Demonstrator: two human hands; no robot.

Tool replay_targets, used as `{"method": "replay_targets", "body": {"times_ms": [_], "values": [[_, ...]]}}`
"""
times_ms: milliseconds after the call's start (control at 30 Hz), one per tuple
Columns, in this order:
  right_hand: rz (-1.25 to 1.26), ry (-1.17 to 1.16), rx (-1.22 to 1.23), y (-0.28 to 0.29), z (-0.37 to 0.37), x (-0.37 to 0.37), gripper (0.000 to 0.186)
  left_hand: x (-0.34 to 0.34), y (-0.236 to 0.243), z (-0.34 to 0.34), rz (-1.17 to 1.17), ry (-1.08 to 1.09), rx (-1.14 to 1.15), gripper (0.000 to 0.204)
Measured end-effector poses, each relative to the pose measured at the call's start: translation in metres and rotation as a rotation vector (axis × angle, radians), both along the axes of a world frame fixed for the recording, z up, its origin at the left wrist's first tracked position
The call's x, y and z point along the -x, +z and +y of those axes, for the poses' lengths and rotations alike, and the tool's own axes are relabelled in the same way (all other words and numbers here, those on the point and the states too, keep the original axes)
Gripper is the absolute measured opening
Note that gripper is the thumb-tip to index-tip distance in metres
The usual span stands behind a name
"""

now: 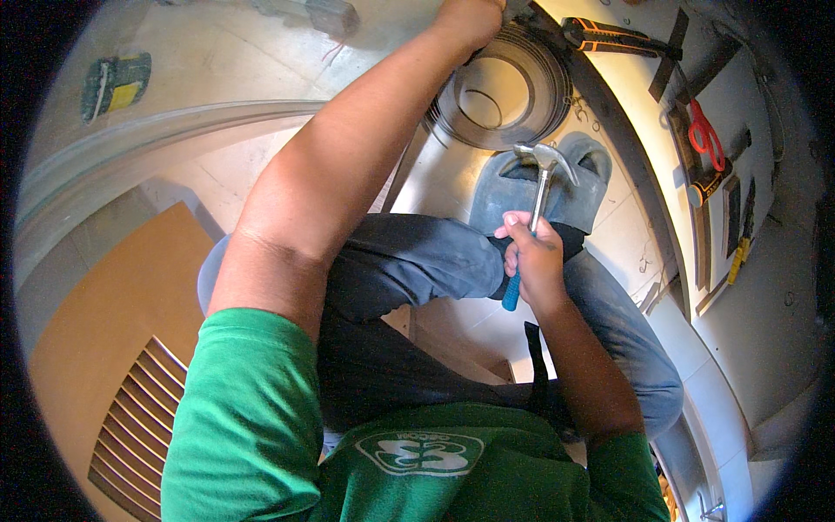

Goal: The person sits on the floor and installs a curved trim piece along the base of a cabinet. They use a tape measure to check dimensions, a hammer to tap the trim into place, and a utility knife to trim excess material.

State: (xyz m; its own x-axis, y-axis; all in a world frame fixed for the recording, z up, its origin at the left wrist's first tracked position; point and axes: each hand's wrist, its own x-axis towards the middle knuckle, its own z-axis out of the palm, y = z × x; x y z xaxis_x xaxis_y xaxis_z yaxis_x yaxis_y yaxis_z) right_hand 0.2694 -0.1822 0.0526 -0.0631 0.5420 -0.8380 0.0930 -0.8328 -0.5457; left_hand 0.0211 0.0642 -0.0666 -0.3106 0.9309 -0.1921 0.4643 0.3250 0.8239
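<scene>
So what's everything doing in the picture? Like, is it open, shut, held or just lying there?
Hammer: held, head pointing away from the person
Right grip: closed around the hammer
Left grip: cut off by the picture's edge, can't tell
Dark coil: wound in rings
Red scissors: lying down, can't tell if open
Grey shoes: side by side

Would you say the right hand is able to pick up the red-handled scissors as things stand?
Probably not yet: the right hand is wrapped around the hammer, though nothing obvious seems to block its way to the scissors.
</scene>
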Motion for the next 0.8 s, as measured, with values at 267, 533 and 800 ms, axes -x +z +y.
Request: {"method": "replay_targets", "body": {"times_ms": [267,533,800], "values": [[-0.001,0.009,-0.012,0.001,0.0,0.001,0.024,0.002,-0.024,0.012,0.161,-0.108,-0.035,0.04],[-0.009,0.006,-0.011,0.002,0.002,0.002,0.023,0.001,-0.018,0.013,0.286,-0.146,0.008,0.038],[0.009,-0.003,-0.009,0.0,0.001,0.001,0.023,0.007,-0.043,0.022,0.803,-0.418,-0.048,0.027]]}}
